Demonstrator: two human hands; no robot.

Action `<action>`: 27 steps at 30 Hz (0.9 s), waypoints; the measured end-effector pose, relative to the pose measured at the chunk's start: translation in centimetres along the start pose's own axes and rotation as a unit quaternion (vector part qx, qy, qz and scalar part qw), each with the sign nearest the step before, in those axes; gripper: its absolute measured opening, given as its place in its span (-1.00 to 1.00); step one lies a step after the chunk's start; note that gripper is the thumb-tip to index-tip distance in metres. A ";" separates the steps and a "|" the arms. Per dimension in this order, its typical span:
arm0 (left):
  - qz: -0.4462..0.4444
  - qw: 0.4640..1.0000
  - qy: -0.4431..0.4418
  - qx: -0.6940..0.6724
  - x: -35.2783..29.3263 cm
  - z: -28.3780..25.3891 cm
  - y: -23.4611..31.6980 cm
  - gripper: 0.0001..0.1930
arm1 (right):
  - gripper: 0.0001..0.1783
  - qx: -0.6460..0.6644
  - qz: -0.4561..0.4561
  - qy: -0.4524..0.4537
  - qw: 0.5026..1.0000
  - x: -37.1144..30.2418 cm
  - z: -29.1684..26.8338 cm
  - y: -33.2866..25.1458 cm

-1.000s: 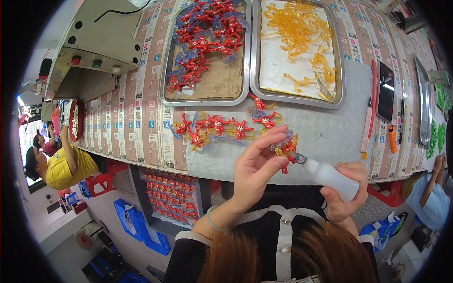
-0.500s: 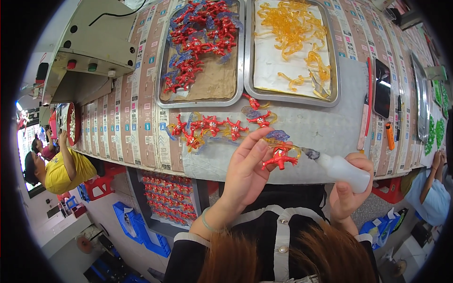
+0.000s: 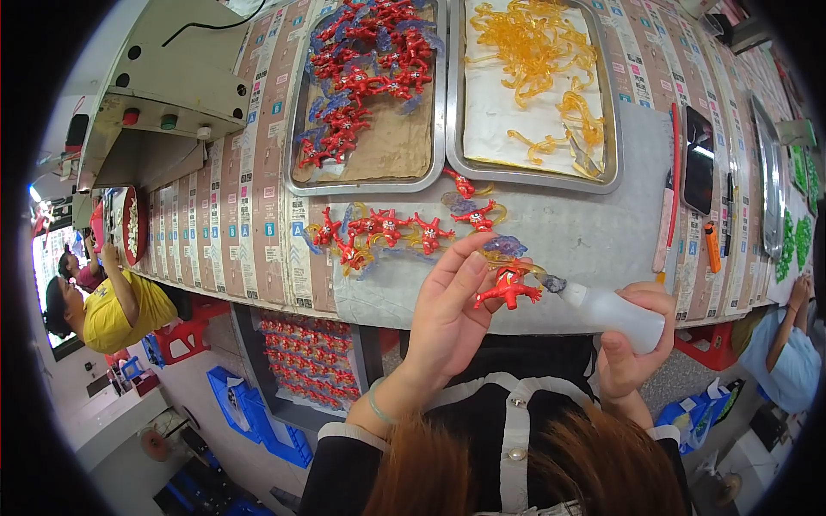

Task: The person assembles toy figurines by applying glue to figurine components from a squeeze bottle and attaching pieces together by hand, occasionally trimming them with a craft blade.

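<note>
Between thumb and fingers, my left hand (image 3: 452, 305) pinches a small red figurine (image 3: 508, 289) with a clear blue piece (image 3: 504, 248) and a yellow piece on it. My right hand (image 3: 635, 344) is wrapped round a white squeeze bottle (image 3: 621, 315), tilted with its dark nozzle (image 3: 553, 282) pointing left. The nozzle's tip is at the figurine's yellow piece; whether they touch I cannot tell. On the grey mat beyond my left hand lie several more red figurines (image 3: 385, 226) with blue and yellow parts.
Behind the mat stand a metal tray of red and blue figurines (image 3: 291, 163) and a metal tray of yellow clear pieces (image 3: 613, 163). A phone (image 3: 698, 163), a red strip tool (image 3: 670, 198) and an orange cutter (image 3: 711, 248) lie right. A machine box (image 3: 172, 77) stands left.
The bottle in my right hand has shifted slightly left, bringing its nozzle closer to the figurine. My left hand and the figurine have barely moved.
</note>
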State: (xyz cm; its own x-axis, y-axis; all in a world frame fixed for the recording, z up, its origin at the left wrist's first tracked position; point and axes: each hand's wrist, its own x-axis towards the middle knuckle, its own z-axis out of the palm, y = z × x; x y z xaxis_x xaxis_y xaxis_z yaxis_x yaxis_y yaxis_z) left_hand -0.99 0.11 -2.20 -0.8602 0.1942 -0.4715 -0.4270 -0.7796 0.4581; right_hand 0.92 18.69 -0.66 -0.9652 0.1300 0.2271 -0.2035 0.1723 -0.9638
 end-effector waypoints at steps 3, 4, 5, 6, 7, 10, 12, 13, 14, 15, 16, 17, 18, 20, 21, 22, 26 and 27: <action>0.001 1.000 0.013 -0.004 0.0 0.1 -0.1 -0.64 | -0.51 -0.006 -0.003 0.003 1.000 0.0 0.1 0.2; 0.001 1.000 0.013 -0.004 0.0 0.1 -0.1 -0.64 | -0.51 -0.006 -0.003 0.003 1.000 0.0 0.1 0.2; 0.002 1.000 0.011 -0.002 0.0 0.0 0.0 -0.64 | -0.51 -0.006 -0.003 0.002 1.000 -0.1 0.1 0.2; 0.002 1.000 0.008 0.001 0.0 0.1 0.0 -0.64 | -0.52 -0.006 -0.003 0.002 1.000 -0.1 0.1 0.2; 0.003 1.000 0.008 0.001 -0.1 0.3 0.1 -0.64 | -0.52 -0.007 -0.003 0.002 1.000 -0.1 0.1 0.1; -0.014 1.000 0.025 -0.011 -0.1 0.6 0.2 -0.73 | -0.52 -0.026 -0.019 -0.013 0.999 -0.1 -0.2 0.1; -0.001 1.000 0.009 0.006 0.0 0.1 0.0 -0.64 | -0.53 -0.029 -0.020 -0.010 0.999 -0.2 -0.2 0.1; 0.000 1.000 0.009 0.006 -0.1 0.2 0.0 -0.64 | -0.53 -0.028 -0.020 -0.010 0.999 -0.2 -0.2 0.1; -0.005 1.000 0.015 -0.005 -0.1 0.3 0.1 -0.69 | -0.53 -0.027 -0.021 -0.010 0.999 -0.3 -0.2 0.2; -0.011 1.000 0.019 -0.016 -0.1 0.5 0.1 -0.73 | -0.52 -0.026 -0.022 -0.009 0.999 -0.3 -0.2 0.2; -0.011 1.000 0.019 -0.016 -0.1 0.5 0.1 -0.73 | -0.52 -0.026 -0.022 -0.009 0.999 -0.3 -0.2 0.1; -0.010 1.000 0.021 -0.014 -0.1 0.6 0.2 -0.73 | -0.52 -0.026 -0.019 -0.015 0.999 -0.2 -0.2 0.1; -0.010 1.000 0.022 -0.012 -0.1 0.6 0.2 -0.73 | -0.52 -0.027 -0.016 -0.021 0.999 -0.2 -0.3 0.1; -0.012 1.000 0.016 -0.012 0.0 0.6 0.1 -0.73 | -0.53 -0.022 -0.007 -0.017 1.000 -0.2 -0.2 0.0; -0.011 1.000 0.012 -0.012 0.0 0.7 0.2 -0.72 | -0.53 -0.016 0.001 -0.015 1.000 -0.1 -0.1 -0.1; -0.011 1.000 0.012 -0.012 0.0 0.5 0.2 -0.72 | -0.53 -0.016 0.001 -0.015 1.000 0.0 -0.1 0.0; 0.008 1.000 0.011 -0.001 0.1 0.2 0.1 -0.65 | -0.51 0.063 0.019 0.029 0.997 0.0 0.1 0.4; 0.022 1.000 0.021 0.006 0.2 0.3 0.1 -0.65 | -0.49 0.114 0.043 0.071 0.990 0.0 0.2 0.4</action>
State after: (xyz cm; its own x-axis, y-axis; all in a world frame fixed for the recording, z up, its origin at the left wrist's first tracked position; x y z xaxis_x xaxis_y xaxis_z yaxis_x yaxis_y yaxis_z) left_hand -1.31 0.27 -1.98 -0.8661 0.1340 -0.4816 -0.3919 -0.7801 0.4877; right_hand 0.78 18.52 -1.07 -0.9513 0.2727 0.1438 -0.1680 -0.0677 -0.9835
